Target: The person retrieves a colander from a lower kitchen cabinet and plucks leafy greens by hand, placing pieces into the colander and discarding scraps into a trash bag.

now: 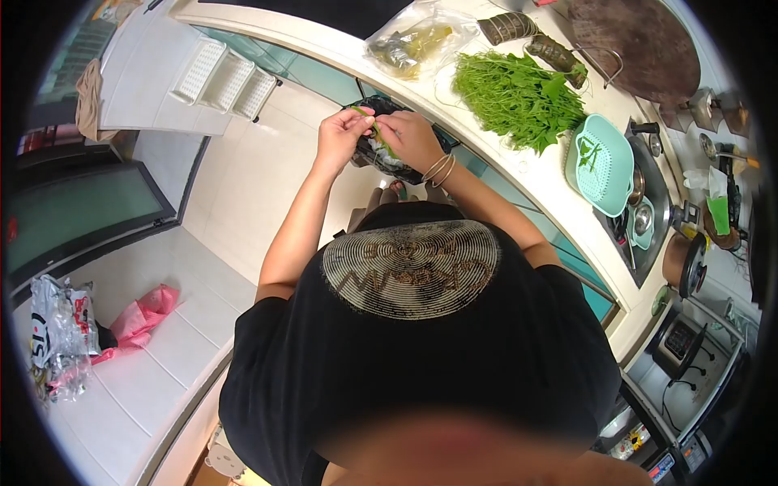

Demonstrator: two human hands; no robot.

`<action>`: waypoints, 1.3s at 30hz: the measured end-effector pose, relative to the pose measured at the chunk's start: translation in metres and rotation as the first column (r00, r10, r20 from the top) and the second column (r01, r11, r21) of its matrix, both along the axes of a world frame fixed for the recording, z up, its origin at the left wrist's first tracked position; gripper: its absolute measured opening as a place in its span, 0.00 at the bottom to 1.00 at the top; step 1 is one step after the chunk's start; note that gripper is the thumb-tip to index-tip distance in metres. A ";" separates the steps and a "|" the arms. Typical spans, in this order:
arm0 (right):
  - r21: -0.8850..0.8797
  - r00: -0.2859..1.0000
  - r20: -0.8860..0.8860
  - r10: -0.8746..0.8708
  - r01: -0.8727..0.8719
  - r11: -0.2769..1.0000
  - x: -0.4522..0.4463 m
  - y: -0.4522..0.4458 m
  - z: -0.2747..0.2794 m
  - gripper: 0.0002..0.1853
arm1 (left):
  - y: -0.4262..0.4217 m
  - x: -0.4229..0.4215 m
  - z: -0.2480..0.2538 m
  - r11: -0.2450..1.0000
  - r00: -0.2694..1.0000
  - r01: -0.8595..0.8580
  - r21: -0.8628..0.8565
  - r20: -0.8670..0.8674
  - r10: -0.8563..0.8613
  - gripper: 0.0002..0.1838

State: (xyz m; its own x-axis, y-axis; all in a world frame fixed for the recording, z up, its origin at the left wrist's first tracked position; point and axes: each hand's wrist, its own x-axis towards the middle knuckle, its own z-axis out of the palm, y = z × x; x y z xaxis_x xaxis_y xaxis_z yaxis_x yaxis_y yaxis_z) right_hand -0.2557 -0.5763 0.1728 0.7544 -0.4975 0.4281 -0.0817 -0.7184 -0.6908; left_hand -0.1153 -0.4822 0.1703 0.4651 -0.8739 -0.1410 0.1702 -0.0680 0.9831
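My left hand (341, 139) pinches a thin green vegetable stem (359, 111) between thumb and fingertips. Close beside it, my right hand (412, 140) has its fingers closed at the same piece of greens, with bracelets on the wrist. Both hands are above a black-lined bin (389, 104) with pale and green scraps inside, partly hidden by the hands. On the counter to the right lies a pile of leafy green vegetable shoots (519, 101). A mint-green colander (604, 166) next to it holds a few green pieces.
A clear plastic bag of greens (417, 47) and tied dark bundles (508, 28) lie on the counter (559, 190). Beyond stand a round dark board (636, 49) and a stove (648, 251). White baskets (223, 77) are at the left, plastic bags (61, 332) lower left.
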 end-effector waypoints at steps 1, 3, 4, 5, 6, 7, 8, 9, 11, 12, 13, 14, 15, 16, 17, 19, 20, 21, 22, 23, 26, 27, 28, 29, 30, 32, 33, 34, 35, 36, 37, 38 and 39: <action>0.033 1.000 0.014 -0.006 0.006 0.999 0.001 -0.001 0.000 0.08 | -0.001 0.000 -0.001 1.000 1.000 0.003 -0.001 0.002 -0.003 0.07; 0.063 0.999 0.030 -0.020 0.018 0.998 0.002 -0.002 0.001 0.08 | -0.004 -0.003 -0.002 0.999 0.996 -0.025 -0.026 0.088 0.028 0.05; 0.160 0.998 0.029 -0.053 0.048 0.986 0.002 -0.002 0.000 0.09 | -0.006 -0.004 -0.002 0.999 0.996 -0.020 -0.028 0.089 0.023 0.05; 0.256 0.996 0.025 -0.085 0.076 0.964 0.001 -0.002 -0.001 0.09 | -0.007 -0.007 -0.003 0.998 0.994 -0.045 -0.049 0.097 0.050 0.05; 0.256 0.996 0.025 -0.089 0.080 0.963 0.000 -0.003 -0.003 0.09 | -0.007 -0.008 -0.003 0.995 0.992 -0.071 -0.068 0.104 0.078 0.05; 0.348 0.997 -0.001 -0.083 0.079 0.934 0.000 -0.005 -0.007 0.10 | -0.007 -0.009 -0.004 0.995 0.992 -0.067 -0.068 0.105 0.074 0.05; 0.437 0.997 -0.026 -0.075 0.078 0.896 0.000 -0.007 -0.011 0.11 | -0.007 -0.011 -0.006 0.996 0.981 -0.058 -0.065 0.180 0.069 0.05; 0.438 0.997 -0.027 -0.078 0.081 0.895 -0.001 -0.012 -0.018 0.11 | -0.007 -0.012 -0.008 0.997 0.965 -0.049 -0.061 0.254 0.063 0.05; 0.678 0.987 -0.024 -0.159 0.132 0.723 -0.004 -0.029 -0.034 0.12 | -0.009 -0.011 -0.011 0.994 0.973 -0.058 -0.094 0.216 0.077 0.05; 0.677 0.987 -0.020 -0.161 0.132 0.724 -0.008 -0.038 -0.037 0.12 | -0.012 -0.009 -0.011 0.989 0.979 -0.076 -0.128 0.179 0.098 0.06; 0.737 0.968 0.013 -0.249 0.159 0.657 -0.013 -0.047 -0.039 0.11 | -0.013 -0.006 -0.011 0.989 0.979 -0.075 -0.130 0.181 0.098 0.06; 0.793 0.940 0.037 -0.338 0.178 0.582 -0.018 -0.054 -0.042 0.11 | -0.014 -0.002 -0.011 0.990 0.982 -0.100 -0.100 0.152 0.115 0.07; 0.770 0.939 0.131 -0.318 0.106 0.629 -0.022 -0.061 -0.032 0.11 | -0.015 -0.001 -0.009 0.990 0.984 -0.123 -0.069 0.124 0.131 0.08; 0.771 0.937 0.130 -0.325 0.110 0.627 -0.023 -0.062 -0.025 0.11 | -0.015 -0.001 -0.007 0.991 0.985 -0.116 -0.068 0.124 0.124 0.08; 0.754 0.924 0.190 -0.333 0.080 0.652 -0.024 -0.060 -0.018 0.10 | -0.015 -0.003 -0.005 0.997 0.990 -0.070 -0.013 0.119 0.071 0.08; 0.744 0.921 0.263 -0.288 -0.004 0.668 -0.025 -0.050 -0.009 0.09 | -0.021 -0.016 0.001 0.999 0.988 0.000 0.052 0.153 -0.007 0.08; 0.773 0.964 0.181 -0.197 -0.015 0.634 -0.027 -0.045 -0.005 0.10 | -0.025 -0.025 0.004 0.999 0.988 0.026 0.046 0.148 -0.033 0.08; 0.866 0.957 0.191 -0.220 -0.059 0.496 -0.027 -0.034 -0.005 0.10 | -0.031 -0.034 0.007 0.999 0.966 0.034 0.013 0.257 -0.036 0.08; 0.670 0.965 0.218 -0.146 -0.039 0.742 -0.026 -0.034 -0.035 0.10 | -0.035 -0.043 0.013 0.999 0.931 0.046 -0.022 0.363 -0.035 0.08; 0.823 0.963 0.218 -0.157 -0.095 0.560 -0.030 -0.026 -0.025 0.10 | -0.040 -0.056 0.031 0.998 0.935 0.038 -0.046 0.355 -0.019 0.08; 0.913 0.970 0.152 -0.192 -0.063 0.402 -0.063 -0.019 0.003 0.11 | -0.056 -0.066 0.041 0.991 0.802 0.092 -0.101 0.597 -0.014 0.09; 0.893 0.978 0.078 -0.191 0.016 0.449 -0.077 -0.023 0.010 0.11 | -0.061 -0.070 0.046 0.988 0.797 0.109 -0.110 0.603 -0.021 0.08; 0.892 0.976 0.078 -0.205 0.024 0.451 -0.094 -0.030 0.023 0.11 | -0.066 -0.073 0.044 0.985 0.827 0.114 -0.126 0.562 -0.024 0.07; 0.835 0.952 0.029 -0.305 0.145 0.531 -0.116 -0.040 0.039 0.12 | -0.072 -0.077 0.045 0.987 0.847 0.119 -0.108 0.530 -0.044 0.07; 0.762 0.914 -0.008 -0.405 0.268 0.590 -0.141 -0.049 0.050 0.13 | -0.078 -0.082 0.047 0.989 0.864 0.123 -0.088 0.499 -0.063 0.07; 0.749 0.780 0.003 -0.626 0.413 0.518 -0.198 -0.078 0.057 0.15 | -0.093 -0.098 0.059 0.981 0.816 0.174 -0.085 0.570 -0.095 0.07; 0.727 0.713 0.036 -0.700 0.462 0.508 -0.228 -0.092 0.061 0.15 | -0.102 -0.108 0.066 0.974 0.764 0.211 -0.079 0.635 -0.114 0.07; 0.705 0.640 0.073 -0.765 0.510 0.494 -0.259 -0.105 0.063 0.14 | -0.114 -0.118 0.075 0.973 0.762 0.218 -0.081 0.637 -0.117 0.07; 0.686 0.633 0.051 -0.773 0.540 0.488 -0.294 -0.125 0.050 0.15 | -0.131 -0.127 0.083 0.953 0.687 0.283 -0.109 0.716 -0.122 0.07; 0.667 0.625 0.030 -0.780 0.569 0.481 -0.324 -0.139 0.032 0.18 | -0.148 -0.136 0.088 0.929 0.605 0.348 -0.129 0.788 -0.117 0.07; 0.668 0.623 0.034 -0.781 0.567 0.481 -0.345 -0.141 0.020 0.18 | -0.169 -0.143 0.087 0.937 0.571 0.339 -0.087 0.811 -0.131 0.08; 0.171 0.502 -0.235 -0.832 0.864 0.473 -0.363 -0.143 0.011 0.22 | -0.191 -0.151 0.086 0.937 0.557 0.337 -0.091 0.822 -0.120 0.09; -0.402 0.247 -0.376 -0.893 0.825 0.398 -0.374 -0.148 0.008 0.27 | -0.216 -0.158 0.085 0.938 0.541 0.333 -0.098 0.834 -0.105 0.09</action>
